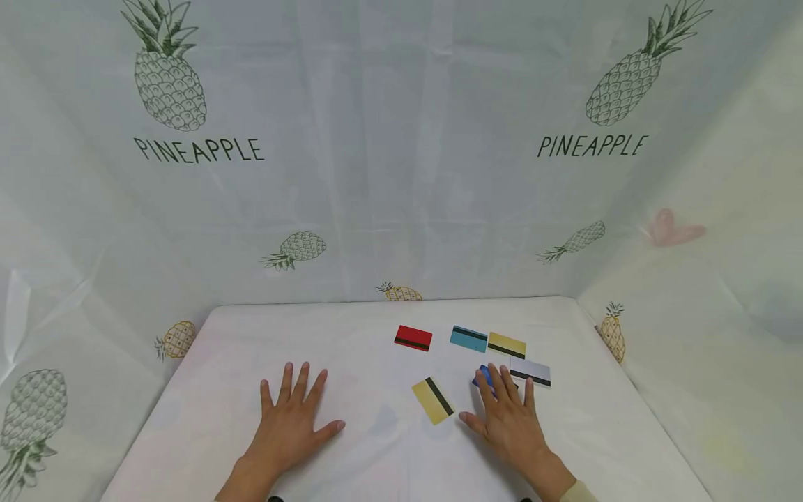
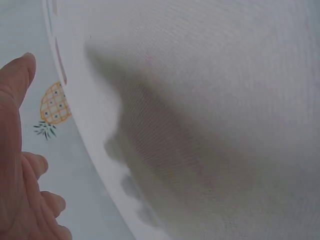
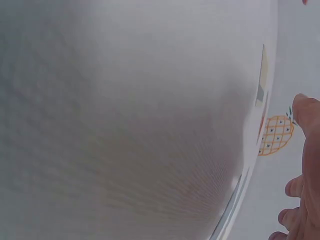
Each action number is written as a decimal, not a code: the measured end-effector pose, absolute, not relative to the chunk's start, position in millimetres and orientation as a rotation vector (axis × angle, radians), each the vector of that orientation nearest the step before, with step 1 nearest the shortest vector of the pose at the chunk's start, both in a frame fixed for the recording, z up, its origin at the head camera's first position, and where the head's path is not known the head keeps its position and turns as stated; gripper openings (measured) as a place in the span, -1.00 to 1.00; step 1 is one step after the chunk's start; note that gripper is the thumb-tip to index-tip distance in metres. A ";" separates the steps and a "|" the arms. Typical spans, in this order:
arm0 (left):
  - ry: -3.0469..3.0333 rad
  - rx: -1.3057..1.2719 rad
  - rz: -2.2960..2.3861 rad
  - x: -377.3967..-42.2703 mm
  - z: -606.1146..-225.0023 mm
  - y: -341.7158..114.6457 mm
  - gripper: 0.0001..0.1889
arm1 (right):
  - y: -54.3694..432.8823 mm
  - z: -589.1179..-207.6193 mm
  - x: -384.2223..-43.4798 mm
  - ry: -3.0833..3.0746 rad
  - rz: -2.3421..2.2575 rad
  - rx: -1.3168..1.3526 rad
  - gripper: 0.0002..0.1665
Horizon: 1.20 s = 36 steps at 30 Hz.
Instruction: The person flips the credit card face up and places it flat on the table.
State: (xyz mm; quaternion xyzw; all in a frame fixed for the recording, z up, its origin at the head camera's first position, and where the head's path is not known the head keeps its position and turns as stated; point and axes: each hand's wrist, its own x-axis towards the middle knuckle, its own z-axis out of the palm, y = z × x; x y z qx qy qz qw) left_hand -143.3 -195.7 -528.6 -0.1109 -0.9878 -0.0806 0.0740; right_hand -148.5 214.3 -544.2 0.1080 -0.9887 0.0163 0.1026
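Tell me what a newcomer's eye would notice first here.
Probably the red card, vivid toward the far edge of the white tabletop. Then the spread left hand, alone on the left, and the right hand, partly hiding a blue card. Behind, large pineapple drawings stand out on the backdrop.

Left of silver card [image 1: 536,368], blue card [image 1: 488,377] partly hidden by right hand [image 1: 511,422]; sleeve [image 1: 578,493] below, cut by frame edge.

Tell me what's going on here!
A person's left grip and right grip are spread over a white table, holding nothing. The right grip partly hides a dark blue card; I can't tell if they touch. The left grip is apart from the cards. A red card, light blue card, pale grey card and two yellow cards lie on the table.
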 end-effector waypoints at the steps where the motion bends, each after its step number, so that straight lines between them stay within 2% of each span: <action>1: -2.969 -0.335 -0.250 -143.8 -529.1 -195.1 0.01 | 213.7 -544.5 -147.9 -2.911 0.046 0.325 0.02; 7: -3.060 -0.431 -0.283 -153.9 -532.2 -172.6 0.01 | 206.2 -547.4 -141.0 -2.926 0.087 0.380 -0.02; 21: -3.203 -0.973 -0.157 -177.7 -529.6 -67.2 -0.04 | 180.9 -546.0 -119.1 -3.154 0.124 0.678 -0.02; 26: -3.210 -1.015 -0.120 -175.0 -531.5 -68.4 -0.04 | 171.4 -544.1 -129.3 -3.115 0.117 0.787 -0.07; 36: -3.246 -0.836 -0.327 -153.7 -537.1 -107.2 -0.07 | 140.6 -538.3 -171.0 -3.084 0.094 0.945 -0.12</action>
